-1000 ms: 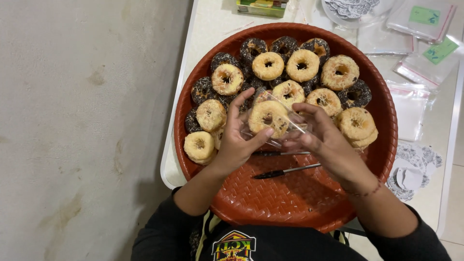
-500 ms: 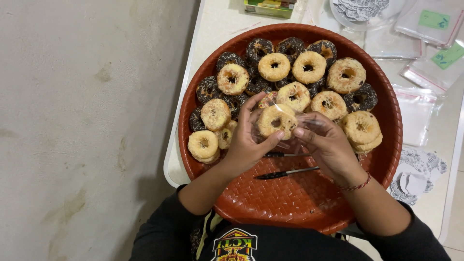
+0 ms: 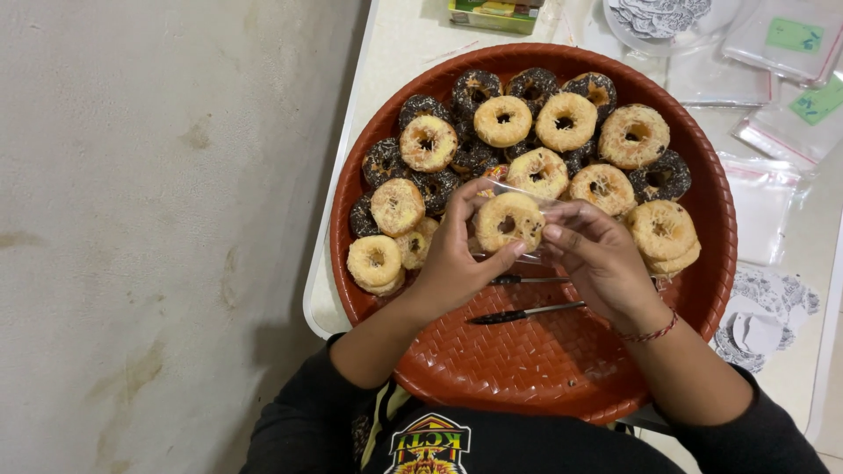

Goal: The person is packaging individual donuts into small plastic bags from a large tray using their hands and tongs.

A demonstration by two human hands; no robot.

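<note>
Both my hands hold one cheese-topped donut [image 3: 507,221] inside a clear plastic bag [image 3: 537,204], over a big round red woven tray [image 3: 527,369]. My left hand [image 3: 457,254] grips the donut and bag from the left. My right hand [image 3: 597,259] pinches the bag's right side with its fingertips. Several more donuts fill the tray's far half: pale cheese ones [image 3: 567,121] and dark chocolate-sprinkled ones [image 3: 474,89]. A thin black pen-like tool [image 3: 525,312] lies on the tray just under my hands.
The tray rests on a white table [image 3: 399,53] whose left edge borders a grey floor [image 3: 158,237]. Clear plastic bags with green labels [image 3: 795,39] lie at the far right. Round paper doilies [image 3: 764,320] sit right of the tray. A green box [image 3: 496,13] stands at the far edge.
The view has shifted slightly. My hands stay together on the bagged donut, the fingers working along the plastic; the donuts on the tray have not moved.
</note>
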